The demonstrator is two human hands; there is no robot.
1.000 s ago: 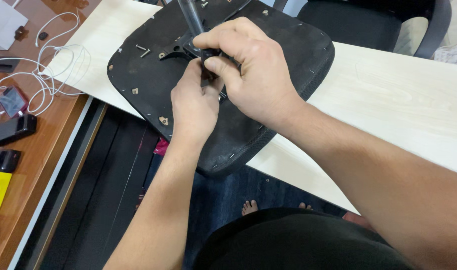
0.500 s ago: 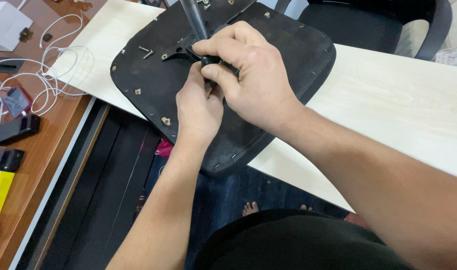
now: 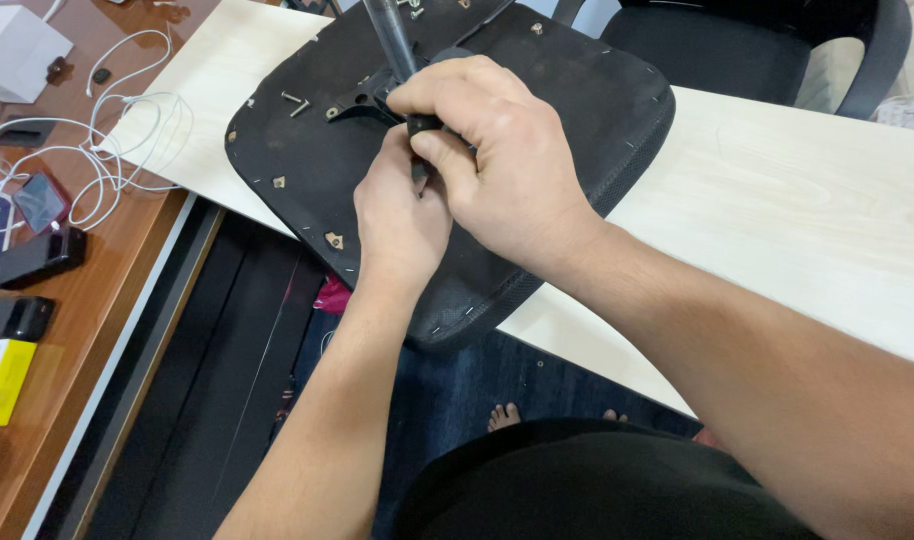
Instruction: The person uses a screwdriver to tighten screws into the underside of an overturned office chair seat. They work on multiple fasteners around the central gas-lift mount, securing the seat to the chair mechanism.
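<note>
Head view, looking down. An upturned black chair seat (image 3: pixel 537 130) lay underside up across a pale wooden tabletop (image 3: pixel 807 210), its near edge overhanging the tabletop's front; a dark metal post (image 3: pixel 390 35) rose from a black mounting bracket (image 3: pixel 357 98) near the seat's centre. The right hand (image 3: pixel 497 160) was closed over a small black tool handle (image 3: pixel 424 124) beside the post, fingers curled tightly round it, thumb pressed down along its side; the left hand (image 3: pixel 402 215) lay directly below and touching the right, fingers bent narrowly inward at the same spot, though what they pinched was hidden by the right hand and could not be told. A loose screw (image 3: pixel 295 98) lay on the seat's underside just left of the bracket; small metal clips (image 3: pixel 334 240) were set near the seat's rim.

To the left stood a brown wooden desk (image 3: pixel 87 300); on it lay a coiled white cable (image 3: pixel 97 150), a white box (image 3: pixel 17 52), a dark phone (image 3: pixel 39 257) and a yellow box (image 3: pixel 2 380). Behind the tabletop, at upper right, stood a black chair (image 3: pixel 777 40). Below the tabletop's edge, bare toes (image 3: pixel 504 412) showed on a dark blue floor covering (image 3: pixel 457 380); the person's black-clad lap (image 3: pixel 577 480) filled the lower frame.
</note>
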